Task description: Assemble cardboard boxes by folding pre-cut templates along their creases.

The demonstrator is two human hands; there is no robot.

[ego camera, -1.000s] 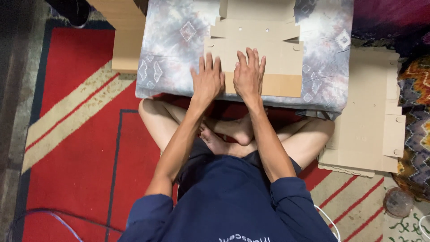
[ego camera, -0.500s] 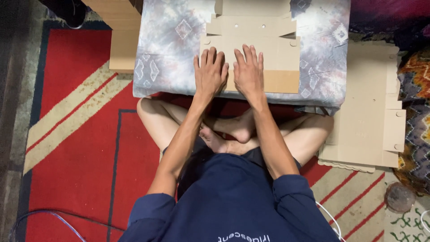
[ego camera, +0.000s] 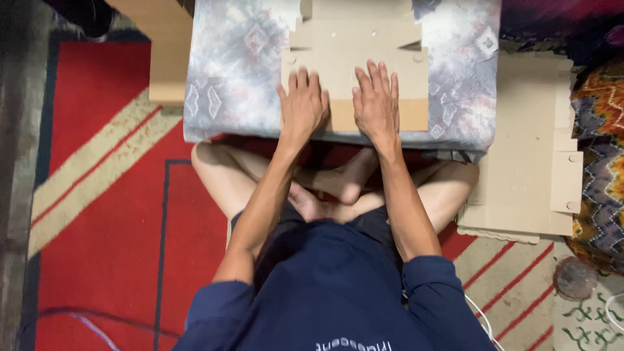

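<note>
Pressing flat, unfolded cardboard blank (ego camera: 356,55) — left hand (ego camera: 303,104), right hand (ego camera: 377,104), palms down, grip released, fingers spread.

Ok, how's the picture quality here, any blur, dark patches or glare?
Head view: the left hand, right hand and flat cardboard sheet are evenly lit and fairly sharp, no glare; the top right corner and left edge fall into deep shadow; the dark blue shirt closest to the camera looks slightly soft.
</note>
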